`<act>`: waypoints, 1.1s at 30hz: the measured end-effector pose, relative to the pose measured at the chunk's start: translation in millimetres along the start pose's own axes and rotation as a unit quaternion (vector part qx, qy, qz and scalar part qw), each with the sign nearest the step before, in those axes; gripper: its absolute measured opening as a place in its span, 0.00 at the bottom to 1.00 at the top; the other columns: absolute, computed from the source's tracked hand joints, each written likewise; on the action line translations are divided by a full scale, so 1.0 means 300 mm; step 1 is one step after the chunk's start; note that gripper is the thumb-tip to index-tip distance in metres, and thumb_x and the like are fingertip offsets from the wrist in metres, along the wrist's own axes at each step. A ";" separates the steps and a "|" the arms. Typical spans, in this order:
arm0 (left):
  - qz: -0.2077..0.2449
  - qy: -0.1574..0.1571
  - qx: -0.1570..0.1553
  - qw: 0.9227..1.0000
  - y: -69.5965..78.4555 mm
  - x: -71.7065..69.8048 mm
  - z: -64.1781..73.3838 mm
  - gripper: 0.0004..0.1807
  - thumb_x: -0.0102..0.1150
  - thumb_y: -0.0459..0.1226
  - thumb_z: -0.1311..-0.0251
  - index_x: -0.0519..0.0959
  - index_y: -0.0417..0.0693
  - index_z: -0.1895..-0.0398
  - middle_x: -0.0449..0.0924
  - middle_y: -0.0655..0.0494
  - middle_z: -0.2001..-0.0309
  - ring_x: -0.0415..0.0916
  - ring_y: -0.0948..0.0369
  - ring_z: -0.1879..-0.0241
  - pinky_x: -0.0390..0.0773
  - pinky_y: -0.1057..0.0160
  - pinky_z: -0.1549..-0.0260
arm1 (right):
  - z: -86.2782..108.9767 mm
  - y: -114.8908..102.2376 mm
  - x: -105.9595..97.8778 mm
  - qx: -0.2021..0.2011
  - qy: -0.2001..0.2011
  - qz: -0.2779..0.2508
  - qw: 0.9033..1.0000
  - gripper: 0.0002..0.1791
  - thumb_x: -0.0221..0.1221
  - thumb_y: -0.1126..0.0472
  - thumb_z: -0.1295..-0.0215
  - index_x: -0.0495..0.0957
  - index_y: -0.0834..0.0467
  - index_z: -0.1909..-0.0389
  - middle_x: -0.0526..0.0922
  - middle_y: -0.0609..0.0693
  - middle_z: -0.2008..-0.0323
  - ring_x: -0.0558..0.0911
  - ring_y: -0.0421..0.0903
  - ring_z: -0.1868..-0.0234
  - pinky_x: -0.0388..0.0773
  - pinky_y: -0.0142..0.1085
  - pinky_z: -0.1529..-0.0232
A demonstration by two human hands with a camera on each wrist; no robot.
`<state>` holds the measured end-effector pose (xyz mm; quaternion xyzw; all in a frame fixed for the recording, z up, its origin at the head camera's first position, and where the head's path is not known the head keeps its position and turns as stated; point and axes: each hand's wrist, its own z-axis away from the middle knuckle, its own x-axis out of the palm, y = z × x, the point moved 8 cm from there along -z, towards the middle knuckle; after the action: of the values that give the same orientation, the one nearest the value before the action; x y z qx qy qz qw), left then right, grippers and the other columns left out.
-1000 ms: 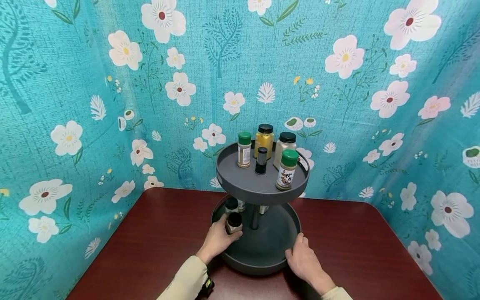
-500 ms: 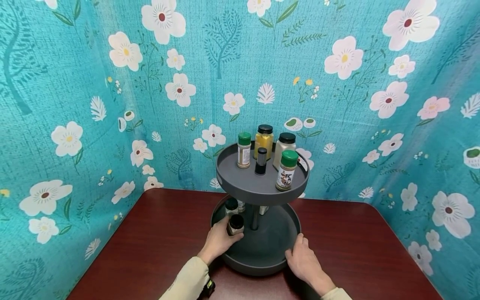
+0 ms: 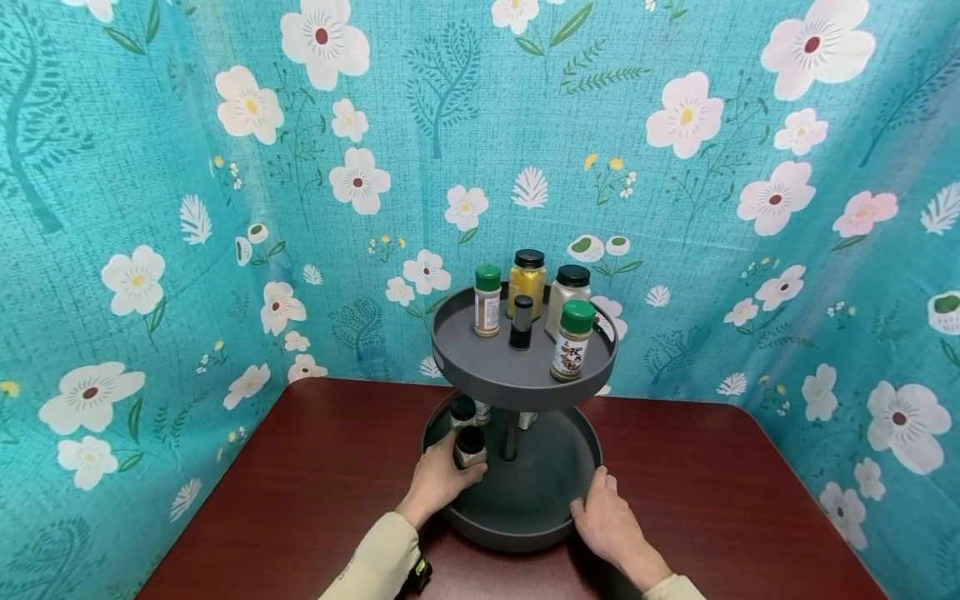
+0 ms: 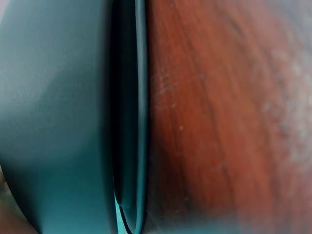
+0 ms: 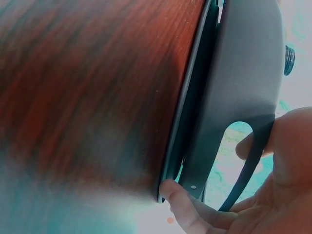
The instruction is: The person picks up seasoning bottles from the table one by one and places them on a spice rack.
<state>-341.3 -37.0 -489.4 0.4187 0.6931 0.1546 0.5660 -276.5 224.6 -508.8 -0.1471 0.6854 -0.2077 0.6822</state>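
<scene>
In the head view my left hand (image 3: 441,477) grips a small spice jar (image 3: 470,448) with a black lid, at the left side of the lower tray (image 3: 525,500) of a dark grey two-tier turntable organizer. Right behind it stands another black-lidded jar (image 3: 462,410). My right hand (image 3: 611,521) holds the lower tray's right rim. The right wrist view shows that hand (image 5: 263,200) with its fingers curled at the cut-out handle of the organizer's wall (image 5: 243,73). Only the organizer's side (image 4: 53,107) and the table show in the left wrist view; the left hand's fingers are mostly hidden there.
On the upper tray (image 3: 495,371) stand green-capped shakers (image 3: 570,342), a yellow jar (image 3: 527,287), a pale jar (image 3: 567,300) and a small dark bottle (image 3: 521,323). The organizer sits on a dark red wooden table (image 3: 690,467). A floral curtain (image 3: 420,225) surrounds it.
The jar in my left hand has shifted very slightly to the right and down, then settled. The right hand and the organizer have stayed put.
</scene>
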 end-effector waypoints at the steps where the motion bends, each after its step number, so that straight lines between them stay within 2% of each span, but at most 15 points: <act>1: 0.001 0.001 -0.002 1.000 0.000 0.000 0.000 0.30 0.66 0.52 0.46 0.72 0.50 0.43 0.80 0.54 0.54 0.80 0.58 0.60 0.78 0.56 0.67 | 0.000 0.001 -0.001 0.000 0.002 0.001 1.000 0.39 0.50 0.61 0.40 0.47 0.82 0.37 0.60 0.78 0.45 0.76 0.59 0.74 0.74 0.53 0.70; 8: -0.001 -0.005 -0.010 1.000 -0.001 0.004 -0.006 0.31 0.65 0.53 0.47 0.72 0.49 0.43 0.80 0.53 0.54 0.79 0.59 0.61 0.78 0.57 0.67 | 0.001 0.011 0.001 0.013 -0.010 -0.002 1.000 0.39 0.49 0.61 0.40 0.46 0.82 0.37 0.59 0.78 0.43 0.77 0.58 0.74 0.74 0.52 0.71; 17: 0.019 -0.048 -0.014 0.999 0.005 0.009 -0.002 0.33 0.65 0.52 0.46 0.70 0.46 0.41 0.78 0.50 0.50 0.78 0.55 0.55 0.78 0.55 0.63 | 0.004 0.020 0.002 0.009 0.000 0.003 1.000 0.39 0.50 0.60 0.40 0.47 0.82 0.37 0.59 0.78 0.43 0.78 0.61 0.71 0.74 0.53 0.68; 21: 0.028 -0.052 -0.010 0.998 0.000 0.010 0.004 0.34 0.65 0.51 0.45 0.68 0.46 0.39 0.76 0.50 0.48 0.77 0.55 0.53 0.78 0.55 0.60 | 0.004 0.020 0.003 0.006 0.003 0.009 1.000 0.40 0.52 0.59 0.39 0.48 0.81 0.37 0.61 0.77 0.44 0.79 0.63 0.69 0.75 0.54 0.67; 24: 0.023 -0.048 -0.009 0.999 -0.005 0.001 0.010 0.33 0.65 0.51 0.45 0.69 0.46 0.40 0.76 0.51 0.49 0.77 0.57 0.54 0.78 0.56 0.61 | 0.002 0.017 0.004 0.008 0.001 0.012 1.000 0.41 0.54 0.56 0.38 0.49 0.81 0.37 0.63 0.76 0.45 0.79 0.64 0.67 0.75 0.55 0.65; 28: 0.017 -0.047 -0.010 0.999 -0.006 -0.019 0.018 0.28 0.64 0.53 0.46 0.72 0.48 0.47 0.76 0.55 0.56 0.76 0.59 0.60 0.76 0.58 0.66 | -0.001 0.019 0.002 0.021 -0.007 0.018 1.000 0.42 0.55 0.53 0.37 0.50 0.80 0.37 0.64 0.75 0.47 0.79 0.65 0.64 0.74 0.56 0.64; 30: 0.023 -0.049 -0.010 0.998 -0.006 -0.029 0.023 0.26 0.65 0.53 0.46 0.73 0.49 0.49 0.75 0.56 0.57 0.75 0.59 0.60 0.76 0.57 0.64 | -0.002 0.023 -0.001 0.024 -0.009 0.021 0.999 0.42 0.55 0.52 0.37 0.50 0.80 0.37 0.65 0.74 0.47 0.79 0.65 0.63 0.74 0.56 0.64; 33: 0.033 -0.051 -0.012 0.998 -0.007 -0.049 0.031 0.29 0.64 0.53 0.46 0.73 0.48 0.46 0.76 0.53 0.53 0.75 0.55 0.54 0.76 0.52 0.58 | -0.004 0.027 -0.009 0.023 -0.007 0.026 0.999 0.43 0.55 0.51 0.36 0.51 0.80 0.37 0.66 0.74 0.48 0.78 0.65 0.60 0.74 0.56 0.62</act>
<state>-333.6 -51.8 -484.2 0.4415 0.6475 0.1598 0.6002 -276.9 233.1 -510.6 -0.1150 0.6794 -0.2042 0.6953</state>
